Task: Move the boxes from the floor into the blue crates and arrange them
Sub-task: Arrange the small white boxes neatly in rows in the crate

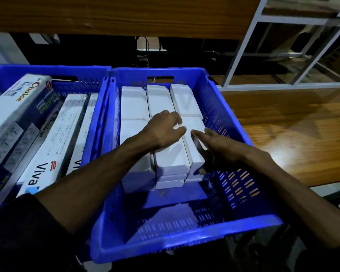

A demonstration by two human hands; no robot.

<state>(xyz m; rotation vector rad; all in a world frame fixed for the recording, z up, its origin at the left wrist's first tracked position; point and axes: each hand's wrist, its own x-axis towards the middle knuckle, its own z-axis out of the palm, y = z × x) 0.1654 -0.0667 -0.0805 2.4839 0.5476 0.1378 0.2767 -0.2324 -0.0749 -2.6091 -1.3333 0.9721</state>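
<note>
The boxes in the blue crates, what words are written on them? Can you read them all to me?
"Choice" in red and yellow on the top box in the left crate.
"Choice" again, dark, on the grey box beside it.
"Viva" on the long white box.
"Vi", cut off by the crate wall, on the next white box.
The small print and number rows are too blurred to read.
The white boxes in the right crate show no words.

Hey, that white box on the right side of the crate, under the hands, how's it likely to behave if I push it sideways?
The white box looks stiff, with crisp straight edges, so it should slide whole, not buckle. Its flat faces make rolling unlikely. It sits tight against neighbouring white boxes and near the blue crate wall, so it probably has little room to shift. Left hand and right hand rest on top.
</note>
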